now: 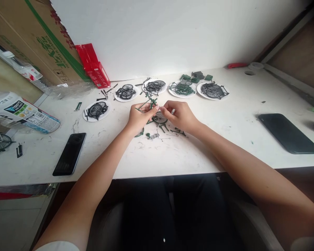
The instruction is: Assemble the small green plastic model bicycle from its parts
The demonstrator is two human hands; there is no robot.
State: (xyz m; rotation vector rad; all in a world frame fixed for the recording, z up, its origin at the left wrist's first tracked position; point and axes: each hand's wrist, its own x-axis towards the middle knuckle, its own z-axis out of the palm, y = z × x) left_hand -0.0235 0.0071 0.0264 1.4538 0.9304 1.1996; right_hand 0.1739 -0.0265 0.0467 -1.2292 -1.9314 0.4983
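Between the thumb and fingers of my left hand (140,116) is a green model bicycle frame (152,100), its thin bars sticking up above the fingertips. My right hand (182,114) is pinched closed right beside it, and whatever small thing its fingertips may hold is too small to make out. Just below the hands lies a spoked miniature wheel (160,118), partly covered by the fingers. Nearer to me on the white table are a green forked part (163,128), a small metal rack-like piece (154,135) and a dark green part (179,131).
Paper plates with bicycle parts stand in a row behind, one with black parts (96,109) and one with green parts (182,88). A phone (69,154) lies left, a dark flat tablet-like slab (290,133) right. A red box (99,75) and a plastic package (39,116) stand left.
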